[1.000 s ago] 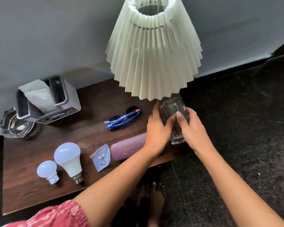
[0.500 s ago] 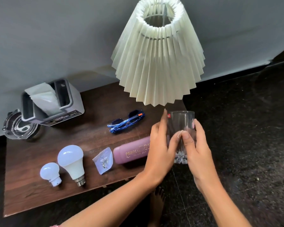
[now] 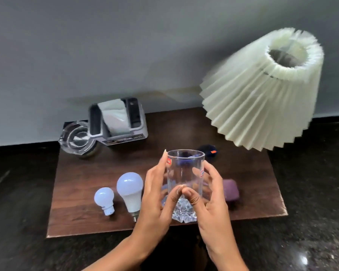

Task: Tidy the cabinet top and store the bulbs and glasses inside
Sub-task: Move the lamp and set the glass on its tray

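1. The pleated lampshade (image 3: pixel 262 94) now sits at 2 o'clock and looks tilted and smeared; a second ago it hung at 12 o'clock, dead centre. I judge that the head turned, not the lamp.
2. The wooden cabinet top (image 3: pixel 82 173) fills mid-frame, with all of it in view where earlier its left end was cut off. No door or drawer shows, so where things get stored cannot be told.
3. The clear tumbler (image 3: pixel 185 184) has come from 3 o'clock beside the lamp to centre, raised off the wood. The left hand (image 3: pixel 155 198) and right hand (image 3: pixel 211 200) clamp its two sides, thumbs nearly meeting in front. It reads as the first item being cleared.
4. The tissue box (image 3: pixel 117 122) and glass ashtray (image 3: pixel 77 139) sit at 10 o'clock, untouched.
5. The large bulb (image 3: pixel 130 190) and small bulb (image 3: pixel 104 199) lie at 8 o'clock, as before, not yet stored.
6. The purple glasses case (image 3: pixel 231 190) is half hidden behind the right hand at 4 o'clock.
7. The blue sunglasses (image 3: pixel 208 150) show only as a dark smudge past the tumbler's rim; the small packet seen earlier is hidden.
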Demonstrator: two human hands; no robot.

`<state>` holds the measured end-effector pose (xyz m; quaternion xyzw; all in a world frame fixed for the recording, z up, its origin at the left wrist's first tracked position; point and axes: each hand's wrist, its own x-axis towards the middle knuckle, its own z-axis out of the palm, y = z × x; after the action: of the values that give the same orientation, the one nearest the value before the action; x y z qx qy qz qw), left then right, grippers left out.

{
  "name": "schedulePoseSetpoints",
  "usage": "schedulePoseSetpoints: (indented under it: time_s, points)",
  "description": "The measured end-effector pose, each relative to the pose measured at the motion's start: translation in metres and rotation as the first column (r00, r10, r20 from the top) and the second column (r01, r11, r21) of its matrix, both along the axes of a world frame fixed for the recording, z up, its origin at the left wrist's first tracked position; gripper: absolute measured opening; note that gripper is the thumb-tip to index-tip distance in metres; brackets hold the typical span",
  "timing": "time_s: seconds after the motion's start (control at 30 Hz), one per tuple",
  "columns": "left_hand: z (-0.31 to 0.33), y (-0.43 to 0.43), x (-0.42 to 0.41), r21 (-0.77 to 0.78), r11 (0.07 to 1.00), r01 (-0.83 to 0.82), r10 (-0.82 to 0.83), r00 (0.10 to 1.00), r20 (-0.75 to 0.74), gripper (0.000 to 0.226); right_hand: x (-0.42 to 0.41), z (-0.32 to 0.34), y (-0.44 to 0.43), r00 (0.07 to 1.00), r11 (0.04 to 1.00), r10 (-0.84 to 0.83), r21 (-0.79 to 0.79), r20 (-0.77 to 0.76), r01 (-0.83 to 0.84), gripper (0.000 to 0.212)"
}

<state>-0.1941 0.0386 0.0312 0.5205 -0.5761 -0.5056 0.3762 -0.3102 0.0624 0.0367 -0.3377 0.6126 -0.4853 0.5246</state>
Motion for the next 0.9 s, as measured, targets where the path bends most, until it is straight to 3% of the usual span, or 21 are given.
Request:
schedulePoseSetpoints:
  time_s: [0.17,0.43,0.77,0.9]
  points:
    - [0.011,-0.014,0.048,-0.056,0.991,-0.122,0.123,0.992,0.009,0.061,0.045,0.010,-0.027,0.993,0.991,0.111,-0.073,0.031,-0.108,0.056]
    - [0.016,-0.038,0.132,-0.027,0.958,-0.287,0.285,0.957,-0.050,0.073,0.117,0.010,-0.070,0.938,0.932,0.348,-0.113,0.003,-0.345,0.066]
    - [0.011,-0.084,0.216,-0.018,0.969,-0.246,0.246,0.969,0.004,0.066,0.190,-0.008,-0.127,0.874,0.864,0.479,-0.135,-0.077,-0.485,0.079]
    - [0.007,-0.104,0.232,-0.037,0.969,-0.243,0.244,0.970,0.020,0.068,0.207,-0.017,-0.147,0.858,0.854,0.478,-0.127,-0.188,-0.504,0.085]
